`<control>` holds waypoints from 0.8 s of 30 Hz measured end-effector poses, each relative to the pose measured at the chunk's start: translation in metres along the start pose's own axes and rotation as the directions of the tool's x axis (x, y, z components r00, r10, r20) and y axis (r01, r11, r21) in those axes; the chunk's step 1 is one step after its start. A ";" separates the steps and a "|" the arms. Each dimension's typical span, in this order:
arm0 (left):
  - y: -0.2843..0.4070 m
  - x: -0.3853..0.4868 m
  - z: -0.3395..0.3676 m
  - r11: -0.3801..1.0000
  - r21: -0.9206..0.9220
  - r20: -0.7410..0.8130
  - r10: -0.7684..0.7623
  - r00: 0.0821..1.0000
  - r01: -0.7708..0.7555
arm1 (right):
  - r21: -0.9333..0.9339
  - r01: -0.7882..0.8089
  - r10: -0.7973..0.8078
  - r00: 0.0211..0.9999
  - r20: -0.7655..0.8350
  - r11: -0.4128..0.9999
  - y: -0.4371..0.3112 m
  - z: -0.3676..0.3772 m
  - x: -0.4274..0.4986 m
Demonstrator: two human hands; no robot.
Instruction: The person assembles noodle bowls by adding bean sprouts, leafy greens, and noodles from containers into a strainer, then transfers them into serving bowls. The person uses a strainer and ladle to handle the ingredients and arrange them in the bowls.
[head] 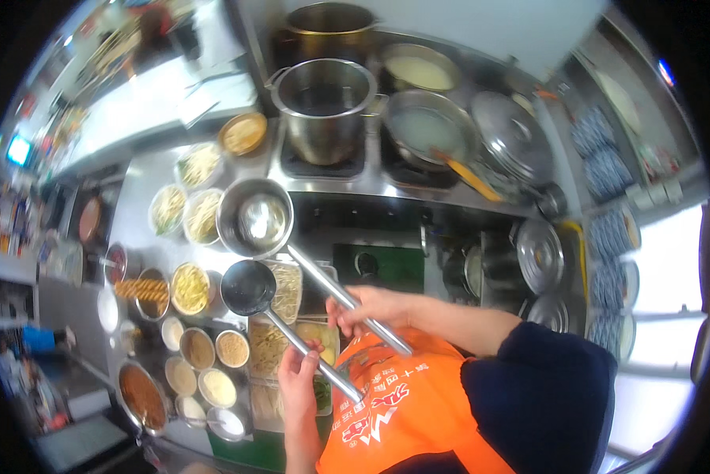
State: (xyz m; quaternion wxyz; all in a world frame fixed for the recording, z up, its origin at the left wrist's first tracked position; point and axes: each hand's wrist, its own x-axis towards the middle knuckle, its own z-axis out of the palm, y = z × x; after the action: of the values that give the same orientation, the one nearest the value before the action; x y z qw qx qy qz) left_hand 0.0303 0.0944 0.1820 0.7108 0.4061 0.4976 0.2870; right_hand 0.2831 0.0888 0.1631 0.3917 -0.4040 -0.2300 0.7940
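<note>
My right hand [372, 308] grips the tubular handle of a shiny steel saucepan [254, 218], tilted over the left counter beside several bowls of shredded vegetables. Its inside shows glare and no clear contents. Lower down, my left hand [300, 368] is closed around the metal handle of a long ladle [248, 287]. The ladle's dark bowl hangs just below the pan, above trays of cut ingredients [285, 293]; I cannot tell whether it holds liquid. Both handles end over the orange apron [402, 409] on my body.
A tall steel stockpot [324, 112] and a pan of cloudy liquid [429, 127] stand on the stove. An orange-handled utensil [467, 178] sticks out from that pan. Several seasoning bowls [198, 348] and a pot of reddish-brown sauce [142, 396] crowd the counter. Bowls are stacked [612, 234] at right.
</note>
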 end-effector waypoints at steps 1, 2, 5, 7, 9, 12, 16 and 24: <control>-0.007 -0.001 0.005 0.999 0.029 -0.004 -0.019 1.000 0.019 | 0.055 0.001 -0.001 1.000 0.000 0.998 0.016 0.006 -0.025; -0.015 -0.004 0.013 1.000 0.010 0.089 -0.021 0.996 0.020 | 0.084 0.032 -0.030 0.999 -0.025 0.996 0.031 0.010 -0.052; -0.045 -0.008 0.058 0.999 -0.013 0.314 -0.045 0.948 0.051 | 0.164 0.082 -0.071 0.995 -0.076 0.983 0.076 0.013 -0.130; -0.064 -0.023 0.093 0.998 0.029 0.412 -0.069 0.909 0.062 | 0.094 0.249 -0.223 0.948 -0.227 0.964 0.107 0.016 -0.164; -0.073 -0.057 0.109 0.982 0.153 0.421 -0.166 0.892 0.111 | 0.211 0.144 -0.114 0.982 -0.150 0.967 0.140 0.020 -0.203; -0.084 -0.069 0.140 0.934 0.351 0.550 -0.267 0.791 0.071 | 0.376 0.364 -0.309 0.930 -0.200 0.852 0.174 0.024 -0.235; -0.167 -0.102 0.171 0.830 0.530 0.666 -0.280 0.692 -0.174 | 0.419 0.511 -0.303 0.830 -0.469 0.750 0.260 0.040 -0.337; -0.216 0.046 0.173 0.213 0.384 0.912 -0.237 0.334 -0.898 | 0.397 0.735 -0.172 0.565 -0.807 0.549 0.301 0.076 -0.331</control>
State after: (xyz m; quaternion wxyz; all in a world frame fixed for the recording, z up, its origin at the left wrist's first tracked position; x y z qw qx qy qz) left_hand 0.2097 -0.0279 0.0036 0.3646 0.9237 -0.0163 -0.1161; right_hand 0.2111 -0.3587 0.1540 0.7770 -0.4022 0.1486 0.4608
